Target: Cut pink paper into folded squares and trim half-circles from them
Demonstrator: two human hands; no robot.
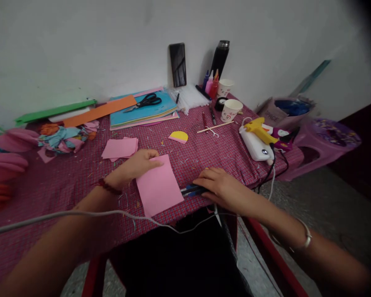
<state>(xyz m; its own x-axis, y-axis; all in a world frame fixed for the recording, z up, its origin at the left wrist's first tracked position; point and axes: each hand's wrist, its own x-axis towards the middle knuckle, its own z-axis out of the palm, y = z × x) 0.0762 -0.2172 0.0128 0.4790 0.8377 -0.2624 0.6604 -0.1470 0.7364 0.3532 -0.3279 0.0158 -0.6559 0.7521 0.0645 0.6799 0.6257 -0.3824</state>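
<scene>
My left hand (pixel 142 164) grips the upper left part of a rectangular sheet of pink paper (pixel 160 189), thumb on top, near the table's front edge. At the sheet's lower right side, my right hand (pixel 218 185) has its fingers curled over a slim blue-and-black tool (pixel 191 190). The tool's end meets or nearly meets the paper edge; its kind is partly hidden by the fingers. Behind my left hand lie several smaller pink paper pieces (pixel 120 148). A folded yellow-and-pink paper half circle (pixel 179 136) rests farther back.
Scissors (pixel 145 101) lie on stacked coloured paper (pixel 117 119). A yellow glue gun (pixel 261 131) and white power bank (pixel 258 146) sit right, near paper cups (pixel 231 111). Paper pompoms (pixel 8 165) stand left. A white cable (pixel 111 213) crosses in front of my left forearm.
</scene>
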